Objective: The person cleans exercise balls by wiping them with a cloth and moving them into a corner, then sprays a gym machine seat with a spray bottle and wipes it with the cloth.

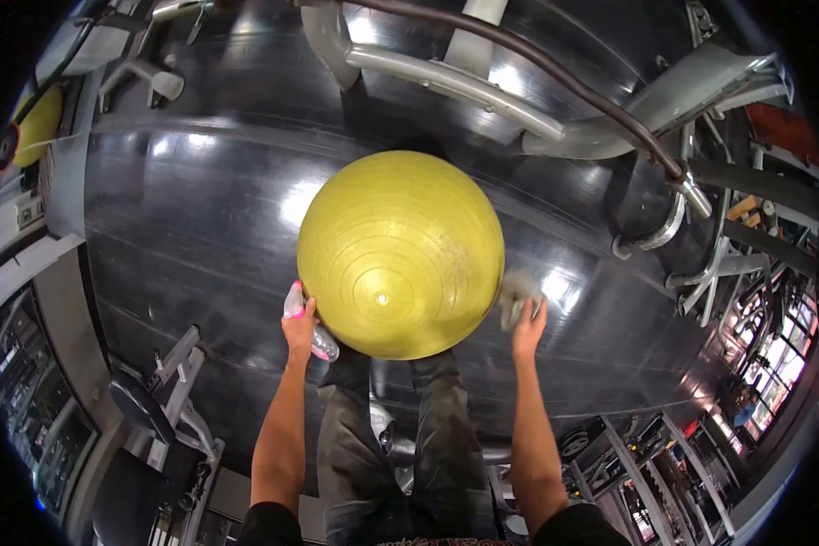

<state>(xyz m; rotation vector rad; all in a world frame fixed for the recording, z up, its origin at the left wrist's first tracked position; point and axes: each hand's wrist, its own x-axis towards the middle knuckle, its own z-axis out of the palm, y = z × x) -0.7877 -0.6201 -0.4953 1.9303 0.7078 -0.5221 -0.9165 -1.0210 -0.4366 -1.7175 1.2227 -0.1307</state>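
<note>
Eyeing this big yellow ball (400, 255), I'm seeing a few ways things could be going sideways. It's sitting on the dark floor (200, 209) right in front of the person's legs (346, 446), and neither hand is bracing it, so a lopsided push could be sending it rolling toward the metal machine frame (455, 85). The left hand (300, 329) is holding a clear bottle (323, 344) with pink bits, fingers curling around it, just beside the ball; a clumsy knock could be spilling whatever's inside, if anything (can't tell). Over by the other side, the right hand (529, 329) is pinching a greyish cloth (516, 300) in its fingers, kinda blurry; a loose grip could be dropping it. Drips could be making that glossy floor slippery, too.
</note>
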